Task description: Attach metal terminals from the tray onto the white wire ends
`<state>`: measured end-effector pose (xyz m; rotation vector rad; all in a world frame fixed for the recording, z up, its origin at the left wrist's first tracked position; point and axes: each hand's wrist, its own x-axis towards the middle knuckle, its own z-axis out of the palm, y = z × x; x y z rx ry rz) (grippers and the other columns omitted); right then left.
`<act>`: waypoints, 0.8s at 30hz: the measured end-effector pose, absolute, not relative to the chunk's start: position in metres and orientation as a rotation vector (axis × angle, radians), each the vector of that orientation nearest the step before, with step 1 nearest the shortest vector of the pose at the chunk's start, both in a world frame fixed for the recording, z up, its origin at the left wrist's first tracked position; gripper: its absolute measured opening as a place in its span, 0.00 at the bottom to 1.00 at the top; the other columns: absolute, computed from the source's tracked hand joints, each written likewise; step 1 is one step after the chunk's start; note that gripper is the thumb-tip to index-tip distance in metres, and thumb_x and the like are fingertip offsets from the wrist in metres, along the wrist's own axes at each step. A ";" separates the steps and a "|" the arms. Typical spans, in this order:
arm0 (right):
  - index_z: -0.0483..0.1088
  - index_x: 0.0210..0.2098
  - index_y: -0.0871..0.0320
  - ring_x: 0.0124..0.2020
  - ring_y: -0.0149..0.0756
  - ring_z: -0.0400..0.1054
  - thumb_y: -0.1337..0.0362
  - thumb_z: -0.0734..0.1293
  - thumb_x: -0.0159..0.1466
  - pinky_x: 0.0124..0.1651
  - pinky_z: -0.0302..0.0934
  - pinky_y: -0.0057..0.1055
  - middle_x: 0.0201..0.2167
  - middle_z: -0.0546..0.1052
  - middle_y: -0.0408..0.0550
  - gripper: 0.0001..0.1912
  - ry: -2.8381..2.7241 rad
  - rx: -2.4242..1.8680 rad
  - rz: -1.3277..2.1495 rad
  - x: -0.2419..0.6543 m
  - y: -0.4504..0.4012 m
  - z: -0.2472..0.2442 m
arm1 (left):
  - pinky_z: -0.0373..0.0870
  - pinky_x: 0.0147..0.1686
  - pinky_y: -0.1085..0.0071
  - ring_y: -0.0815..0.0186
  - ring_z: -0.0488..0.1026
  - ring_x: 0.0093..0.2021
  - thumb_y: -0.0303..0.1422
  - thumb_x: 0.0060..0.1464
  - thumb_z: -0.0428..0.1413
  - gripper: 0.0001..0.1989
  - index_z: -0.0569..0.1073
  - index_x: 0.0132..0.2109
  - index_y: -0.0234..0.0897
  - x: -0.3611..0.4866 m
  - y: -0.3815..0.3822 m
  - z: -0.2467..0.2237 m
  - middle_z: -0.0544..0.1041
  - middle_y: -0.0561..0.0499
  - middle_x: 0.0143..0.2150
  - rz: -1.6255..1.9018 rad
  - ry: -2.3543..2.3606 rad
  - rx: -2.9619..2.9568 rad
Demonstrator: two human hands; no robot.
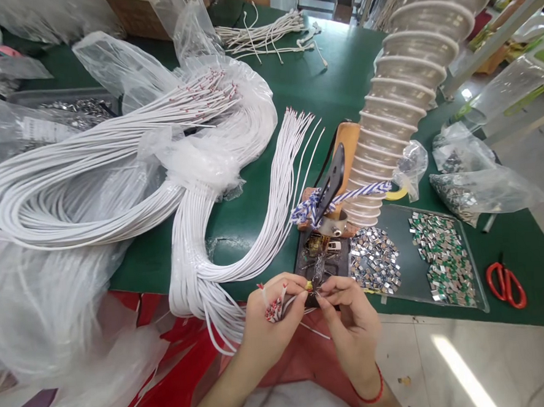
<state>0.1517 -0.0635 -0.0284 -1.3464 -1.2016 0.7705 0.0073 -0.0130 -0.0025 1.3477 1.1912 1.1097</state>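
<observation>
My left hand (272, 320) is closed around a bundle of white cables (275, 311), whose red-tipped ends stick out above the fist. Its thumb and forefinger pinch together close to a small yellow piece (309, 285). Facing it, my right hand (350, 315) has its thumb and forefinger pressed together on something too small to make out. Both sets of fingertips meet at the front edge of a dark tray (303, 263) with small metal parts in it. Behind the tray stands an orange block (349, 153) with a black lever (332, 178) and blue-striped cord (363, 191).
A ribbed clear hose (398, 91) rises behind the block. To the right, small metal connectors (374, 262) and green-and-silver ones (445, 257) lie on a flat tray (404, 220). Red scissors (506, 284) rest near the edge. Long white cable coils (79, 141) fill the left.
</observation>
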 end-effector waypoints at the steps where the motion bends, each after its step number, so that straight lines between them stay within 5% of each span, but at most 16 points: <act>1: 0.73 0.35 0.53 0.43 0.39 0.75 0.69 0.71 0.69 0.44 0.73 0.34 0.39 0.78 0.49 0.06 -1.204 -1.346 0.770 0.152 -0.064 -0.029 | 0.76 0.33 0.74 0.64 0.81 0.32 0.24 0.55 0.59 0.09 0.77 0.27 0.38 0.007 -0.013 -0.003 0.83 0.49 0.32 1.108 1.190 1.339; 24: 0.75 0.36 0.52 0.46 0.32 0.77 0.73 0.71 0.67 0.50 0.72 0.26 0.42 0.81 0.44 0.08 -1.235 -1.319 0.739 0.158 -0.066 -0.030 | 0.74 0.35 0.72 0.64 0.80 0.32 0.27 0.55 0.58 0.10 0.75 0.25 0.37 0.006 -0.012 -0.009 0.82 0.48 0.31 0.998 1.149 1.276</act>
